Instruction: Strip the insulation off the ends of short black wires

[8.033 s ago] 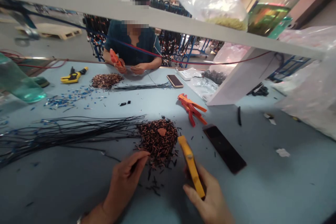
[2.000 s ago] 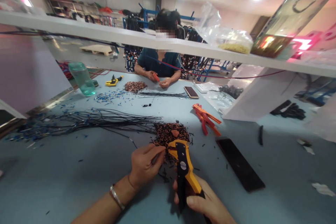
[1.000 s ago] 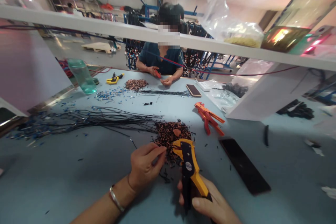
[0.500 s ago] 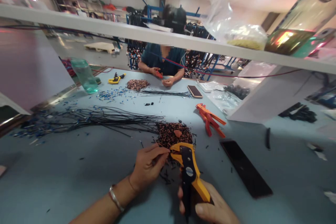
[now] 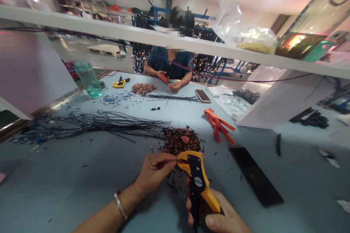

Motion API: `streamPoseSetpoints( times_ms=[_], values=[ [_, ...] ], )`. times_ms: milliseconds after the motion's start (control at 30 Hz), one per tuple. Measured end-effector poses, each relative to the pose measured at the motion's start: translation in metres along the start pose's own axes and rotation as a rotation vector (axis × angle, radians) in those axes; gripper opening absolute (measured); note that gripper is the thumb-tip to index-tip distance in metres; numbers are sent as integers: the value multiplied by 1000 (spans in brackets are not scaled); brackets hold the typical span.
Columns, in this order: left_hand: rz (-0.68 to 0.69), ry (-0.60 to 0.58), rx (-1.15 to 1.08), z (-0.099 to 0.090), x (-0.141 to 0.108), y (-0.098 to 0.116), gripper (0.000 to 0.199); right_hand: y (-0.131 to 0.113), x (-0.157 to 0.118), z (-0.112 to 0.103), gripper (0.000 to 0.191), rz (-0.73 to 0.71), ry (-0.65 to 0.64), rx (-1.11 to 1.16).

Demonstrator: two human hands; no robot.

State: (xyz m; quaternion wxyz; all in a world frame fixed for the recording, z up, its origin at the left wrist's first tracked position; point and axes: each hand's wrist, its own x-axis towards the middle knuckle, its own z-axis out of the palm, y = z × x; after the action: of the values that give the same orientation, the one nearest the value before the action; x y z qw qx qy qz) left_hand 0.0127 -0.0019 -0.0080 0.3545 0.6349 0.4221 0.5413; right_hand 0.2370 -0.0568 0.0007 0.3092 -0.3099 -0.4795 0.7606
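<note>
My right hand point(image 5: 221, 209) is wrapped round the handles of a yellow and black wire stripper point(image 5: 197, 174), its jaws pointing up and to the left. At those jaws, my left hand point(image 5: 155, 171) pinches a thin wire between thumb and forefinger; most of the wire is hidden by the fingers. Just behind the stripper's head lies a heap of black and copper-coloured offcuts point(image 5: 177, 140) with a small orange-pink piece point(image 5: 185, 139) on top. A long bundle of thin black wires point(image 5: 117, 125) with blue ends stretches left from the heap.
Right of the heap lie red-orange pliers point(image 5: 218, 123) and a black phone point(image 5: 257, 176). A person point(image 5: 169, 65) sits across the table with a red tool in hand. Farther left stand a green bottle point(image 5: 89, 80) and another yellow stripper point(image 5: 121, 82). A white shelf point(image 5: 109, 31) crosses above.
Both hands and the wire stripper have shifted very slightly; the left fingertips stay at the jaws. Across the table, the person's head and red tool have moved a little.
</note>
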Motion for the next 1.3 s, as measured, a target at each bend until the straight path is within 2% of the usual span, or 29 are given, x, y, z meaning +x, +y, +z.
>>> streamPoseSetpoints(
  times_ms=[333, 533, 667, 867, 1133, 1300],
  values=[
    [-62, -19, -47, -1, 0, 3, 13, 8, -1, -4, 63, -3, 5, 42],
    [-100, -17, -41, 0, 1, 5, 15, 12, 0, 1, 52, -41, 36, 133],
    [-111, -9, -44, 1, 2, 6, 15, 13, 1, 4, 54, -7, 55, 147],
    [-89, -26, 30, 1, 0, 5, 18, 13, 3, 10, 54, -1, 97, 67],
    [-58, -99, 143, 2, -2, 0, 23, 21, 2, 16, 56, 52, 298, 35],
    [6, -120, 266, 1, -2, -2, 24, 22, 5, 12, 53, 58, 285, 80]
  ],
)
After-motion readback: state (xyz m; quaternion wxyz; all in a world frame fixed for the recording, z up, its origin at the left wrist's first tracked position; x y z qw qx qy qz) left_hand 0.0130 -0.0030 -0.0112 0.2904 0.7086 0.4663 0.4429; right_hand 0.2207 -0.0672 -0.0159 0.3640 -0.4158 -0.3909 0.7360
